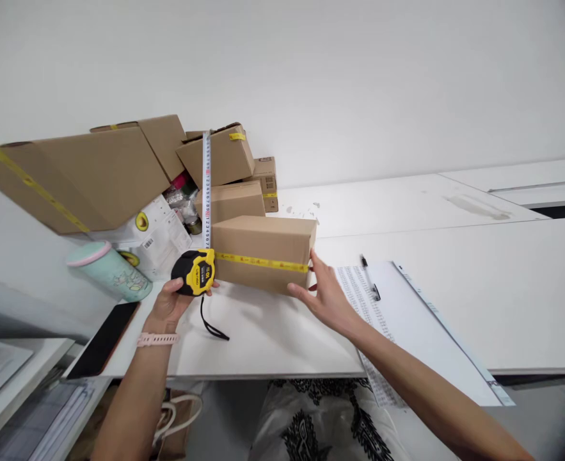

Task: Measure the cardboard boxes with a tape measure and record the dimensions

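Note:
My left hand (pixel 167 301) is closed round a black and yellow tape measure (pixel 199 272), its black wrist strap hanging loose. The white blade (pixel 206 192) sticks out upward from the case, past the left end of a brown cardboard box (pixel 263 240) and in front of other boxes. Yellow tape runs along this box's near side. My right hand (pixel 324 291) grips the box at its right end, thumb on the near side and some fingers hidden behind the end. The box looks slightly tilted over the white table.
Several cardboard boxes (pixel 80 176) are piled at the back left. Near them are a mint tumbler (pixel 112 269), a white printed package (pixel 162 234) and a dark phone-like slab (pixel 104 339). A pen (pixel 370 278) lies on printed paper (pixel 416 314) at right.

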{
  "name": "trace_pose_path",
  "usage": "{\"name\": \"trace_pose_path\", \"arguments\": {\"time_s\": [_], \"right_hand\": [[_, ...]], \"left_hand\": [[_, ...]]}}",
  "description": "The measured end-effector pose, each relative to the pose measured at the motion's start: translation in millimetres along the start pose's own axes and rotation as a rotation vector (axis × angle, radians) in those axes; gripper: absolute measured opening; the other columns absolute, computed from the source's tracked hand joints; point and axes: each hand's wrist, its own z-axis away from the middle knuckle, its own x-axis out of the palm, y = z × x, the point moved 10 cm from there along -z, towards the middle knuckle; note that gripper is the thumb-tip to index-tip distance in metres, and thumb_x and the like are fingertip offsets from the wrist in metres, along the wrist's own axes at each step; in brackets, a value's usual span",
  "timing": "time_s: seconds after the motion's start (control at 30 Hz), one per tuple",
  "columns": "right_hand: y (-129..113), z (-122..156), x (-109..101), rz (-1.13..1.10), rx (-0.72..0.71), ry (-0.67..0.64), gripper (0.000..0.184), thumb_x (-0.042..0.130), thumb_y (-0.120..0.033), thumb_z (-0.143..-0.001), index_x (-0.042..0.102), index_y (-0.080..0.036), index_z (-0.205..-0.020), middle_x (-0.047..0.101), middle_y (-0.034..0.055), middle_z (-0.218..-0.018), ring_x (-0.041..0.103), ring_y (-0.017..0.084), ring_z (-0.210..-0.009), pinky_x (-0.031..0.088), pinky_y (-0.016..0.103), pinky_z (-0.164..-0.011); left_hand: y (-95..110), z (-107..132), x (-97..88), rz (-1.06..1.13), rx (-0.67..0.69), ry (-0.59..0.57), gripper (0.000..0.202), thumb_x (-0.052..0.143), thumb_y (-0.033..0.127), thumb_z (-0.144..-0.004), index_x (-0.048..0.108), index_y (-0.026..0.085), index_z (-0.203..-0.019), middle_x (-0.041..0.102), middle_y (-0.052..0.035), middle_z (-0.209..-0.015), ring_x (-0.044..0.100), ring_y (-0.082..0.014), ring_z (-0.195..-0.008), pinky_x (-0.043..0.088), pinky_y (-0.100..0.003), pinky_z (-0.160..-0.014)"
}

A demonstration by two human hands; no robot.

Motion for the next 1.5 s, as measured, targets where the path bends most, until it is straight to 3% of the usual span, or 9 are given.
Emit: {"name": "trace_pose_path", "arguments": {"time_s": [0.17, 0.37, 0.53, 0.63, 0.77, 0.87, 0.97, 1.27, 1.5], "right_hand": [[-18.4, -15.7, -74.0, 0.004, 0.039, 0.209, 0.078, 0.054, -0.059, -0.089, 0.029, -0.032, -0.157, 0.042, 0.0147, -0.149, 0.057, 0.032, -0.118, 0.055, 0.05, -0.095], [32.5, -68.0, -71.6, -0.119, 0.245, 0.133, 0.071, 0.049, -0.047, -0.089, 0.035, -0.023, -0.154, 0.051, 0.0152, -0.144, 0.064, 0.027, -0.102, 0.054, 0.047, -0.094], [16.6, -112.2, -83.9, 0.132, 0.096, 0.142, 0.055, 0.047, -0.03, -0.09, 0.053, -0.012, -0.142, 0.055, 0.0187, -0.141, 0.062, 0.028, -0.11, 0.046, 0.046, -0.105], [0.0, -135.7, -83.9, 0.179, -0.007, 0.12, 0.046, 0.041, -0.024, -0.094, 0.063, -0.011, -0.131, 0.062, 0.0169, -0.135, 0.058, 0.028, -0.12, 0.041, 0.044, -0.109], [-11.4, -161.2, -74.4, 0.126, -0.04, 0.099, 0.039, 0.041, -0.022, -0.095, 0.071, -0.015, -0.119, 0.068, 0.012, -0.13, 0.059, 0.025, -0.121, 0.042, 0.038, -0.105], [-13.0, -173.8, -59.0, 0.113, 0.014, 0.03, 0.03, 0.047, -0.026, -0.094, 0.075, -0.017, -0.096, 0.074, 0.0076, -0.1, 0.065, 0.023, -0.097, 0.046, 0.032, -0.089], [-10.3, -181.7, -46.1, 0.108, 0.08, -0.021, 0.027, 0.053, -0.029, -0.091, 0.071, -0.018, -0.075, 0.067, 0.0022, -0.073, 0.06, 0.018, -0.076, 0.043, 0.029, -0.073], [-1.5, -192.9, -32.5, 0.092, 0.137, -0.071, 0.015, 0.073, -0.034, -0.078, 0.07, -0.019, -0.076, 0.071, 0.0033, -0.083, 0.06, 0.016, -0.076, 0.044, 0.028, -0.071], [-6.4, -184.6, -31.1, 0.068, 0.145, -0.138, 0.015, 0.074, -0.031, -0.075, 0.065, -0.019, -0.074, 0.067, 0.0027, -0.076, 0.057, 0.016, -0.072, 0.042, 0.029, -0.065]], "left_hand": [[37.2, 18.8, 59.6, -0.014, 0.058, -0.138, 0.067, 0.077, 0.035, -0.066, 0.06, 0.018, -0.129, 0.072, -0.01, -0.103, 0.071, -0.0419, -0.094, 0.06, -0.039, -0.056], [41.7, 45.7, 105.2, 0.006, -0.074, -0.009, 0.062, 0.084, 0.042, -0.065, 0.065, 0.02, -0.12, 0.072, -0.0136, -0.114, 0.074, -0.0344, -0.076, 0.06, -0.037, -0.05], [4.2, 116.4, 145.5, 0.002, -0.386, -0.047, 0.059, 0.074, 0.052, -0.076, 0.066, 0.02, -0.125, 0.069, -0.0203, -0.125, 0.074, -0.0328, -0.071, 0.059, -0.038, -0.05], [-21.3, 152.8, 155.2, -0.009, -0.541, -0.018, 0.052, 0.069, 0.053, -0.082, 0.07, 0.017, -0.119, 0.069, -0.0205, -0.123, 0.073, -0.03, -0.073, 0.06, -0.037, -0.055], [-30.3, 167.3, 161.1, -0.028, -0.595, 0.033, 0.056, 0.07, 0.055, -0.08, 0.07, 0.013, -0.117, 0.071, -0.0211, -0.115, 0.072, -0.0297, -0.072, 0.059, -0.037, -0.054], [-26.4, 166.2, 163.5, -0.046, -0.623, 0.075, 0.059, 0.072, 0.057, -0.079, 0.068, 0.012, -0.116, 0.072, -0.0192, -0.111, 0.072, -0.0293, -0.072, 0.06, -0.037, -0.055], [-22.9, 163.6, 166.8, -0.064, -0.642, 0.089, 0.064, 0.075, 0.06, -0.074, 0.068, 0.011, -0.115, 0.072, -0.0181, -0.106, 0.071, -0.0292, -0.071, 0.059, -0.037, -0.054], [-25.2, 170.8, 188.8, -0.035, -0.718, 0.002, 0.065, 0.069, 0.065, -0.078, 0.068, 0.01, -0.113, 0.067, -0.0166, -0.102, 0.07, -0.028, -0.078, 0.059, -0.035, -0.056], [-28.8, 181.6, 206.1, -0.016, -0.755, -0.084, 0.064, 0.068, 0.065, -0.079, 0.065, 0.011, -0.112, 0.063, -0.017, -0.106, 0.067, -0.028, -0.089, 0.059, -0.034, -0.062]]}}
